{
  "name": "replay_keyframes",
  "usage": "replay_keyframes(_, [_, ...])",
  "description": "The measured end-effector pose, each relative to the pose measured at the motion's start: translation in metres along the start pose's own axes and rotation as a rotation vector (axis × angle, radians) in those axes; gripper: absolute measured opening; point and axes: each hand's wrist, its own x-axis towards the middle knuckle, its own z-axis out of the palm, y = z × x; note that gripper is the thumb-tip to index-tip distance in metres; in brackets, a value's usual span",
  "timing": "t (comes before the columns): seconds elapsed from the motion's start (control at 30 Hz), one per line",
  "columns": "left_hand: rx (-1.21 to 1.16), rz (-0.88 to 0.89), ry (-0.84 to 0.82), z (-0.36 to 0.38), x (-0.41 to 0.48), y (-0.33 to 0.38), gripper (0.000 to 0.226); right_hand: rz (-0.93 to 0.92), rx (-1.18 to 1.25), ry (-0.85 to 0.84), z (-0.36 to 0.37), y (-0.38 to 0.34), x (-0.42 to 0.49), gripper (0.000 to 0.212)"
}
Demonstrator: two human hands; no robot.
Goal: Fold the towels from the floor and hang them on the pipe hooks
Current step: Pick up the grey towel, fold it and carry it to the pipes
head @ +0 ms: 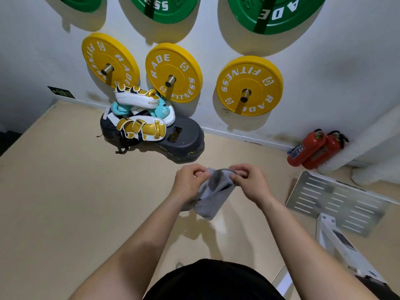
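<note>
A small grey towel point(213, 193) hangs in the air in front of me, above the beige floor. My left hand point(190, 182) pinches its upper left edge and my right hand point(249, 180) pinches its upper right edge, the two hands close together. The cloth droops down and to the left between them, partly doubled over. Metal pipe pegs point(245, 95) stick out of the white wall through yellow weight plates point(250, 85); two more such pegs are further left.
A pile of white, gold and teal boxing pads point(140, 113) lies on a dark step platform point(184, 139) by the wall. Two red fire extinguishers point(313, 148) stand at the right. A white slotted metal machine base point(337, 200) occupies the floor at lower right.
</note>
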Motion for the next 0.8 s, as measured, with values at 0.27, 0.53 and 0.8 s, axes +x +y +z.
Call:
replay_keyframes(0.27, [-0.088,-0.097,-0.056,0.008,-0.015,-0.006,0.015,0.043,0.129,-0.028,0.031,0.005,-0.02,0.01])
replay_keyframes(0.53, [-0.244,-0.158,-0.089,0.008,-0.023,-0.004,0.012,0.011,0.119,-0.055,0.038,0.007,-0.027,0.01])
replay_keyframes(0.8, [-0.264,-0.14,-0.109,0.004,-0.03,0.003,0.02,-0.023,0.258,-0.114,0.036,0.002,-0.035,0.003])
